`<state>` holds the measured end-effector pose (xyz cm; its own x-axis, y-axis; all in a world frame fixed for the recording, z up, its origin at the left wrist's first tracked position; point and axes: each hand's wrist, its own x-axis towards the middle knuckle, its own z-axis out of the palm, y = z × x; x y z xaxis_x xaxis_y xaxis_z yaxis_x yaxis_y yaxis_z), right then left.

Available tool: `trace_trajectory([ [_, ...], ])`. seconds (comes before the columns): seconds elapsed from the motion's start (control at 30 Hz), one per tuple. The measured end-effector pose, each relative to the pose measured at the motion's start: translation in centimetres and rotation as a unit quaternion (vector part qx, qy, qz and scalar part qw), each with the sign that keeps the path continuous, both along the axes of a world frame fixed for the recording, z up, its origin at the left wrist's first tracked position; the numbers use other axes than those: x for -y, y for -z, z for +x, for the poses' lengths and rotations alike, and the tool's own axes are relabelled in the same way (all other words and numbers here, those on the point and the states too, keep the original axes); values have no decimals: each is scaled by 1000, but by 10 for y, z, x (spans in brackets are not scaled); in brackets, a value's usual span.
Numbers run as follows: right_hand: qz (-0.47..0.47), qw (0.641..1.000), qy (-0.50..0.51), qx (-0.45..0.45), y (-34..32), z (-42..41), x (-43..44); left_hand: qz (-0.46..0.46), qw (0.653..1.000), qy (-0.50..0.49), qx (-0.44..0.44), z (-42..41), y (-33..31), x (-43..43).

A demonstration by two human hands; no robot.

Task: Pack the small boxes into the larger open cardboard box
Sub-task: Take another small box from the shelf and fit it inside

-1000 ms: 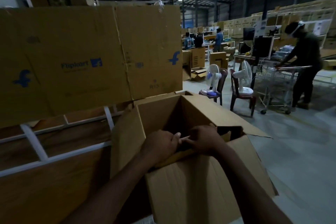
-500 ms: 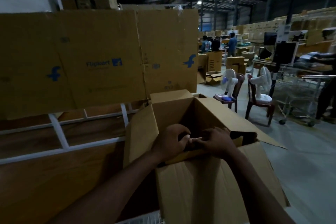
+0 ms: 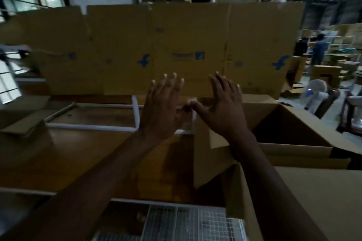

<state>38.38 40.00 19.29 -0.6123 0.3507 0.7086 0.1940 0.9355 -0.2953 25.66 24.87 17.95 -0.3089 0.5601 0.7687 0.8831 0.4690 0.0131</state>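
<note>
The large open cardboard box (image 3: 297,150) stands at the right, its flaps spread and its inside dark. My left hand (image 3: 162,107) and my right hand (image 3: 221,107) are raised side by side to the left of the box, above the wooden table (image 3: 82,154). Both palms face away from me with fingers spread, and the thumbs nearly touch. Neither hand holds anything. No small box shows in this blurred view.
A wall of flattened printed cartons (image 3: 176,49) stands upright behind the table. White frame rails (image 3: 135,115) cross the tabletop. A wire mesh surface (image 3: 186,221) lies at the near edge. Two fans on chairs (image 3: 317,94) and people (image 3: 319,49) are at the far right.
Both hands have left the box opening, risen and moved left, and their fingers have spread. The view has swung left, so the box now sits at the right.
</note>
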Motion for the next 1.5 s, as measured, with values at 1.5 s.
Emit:
trace_trajectory([
  [1.5,4,917,-389,92,65,-696,604,-88,955,-278,56,-547,44,671],
])
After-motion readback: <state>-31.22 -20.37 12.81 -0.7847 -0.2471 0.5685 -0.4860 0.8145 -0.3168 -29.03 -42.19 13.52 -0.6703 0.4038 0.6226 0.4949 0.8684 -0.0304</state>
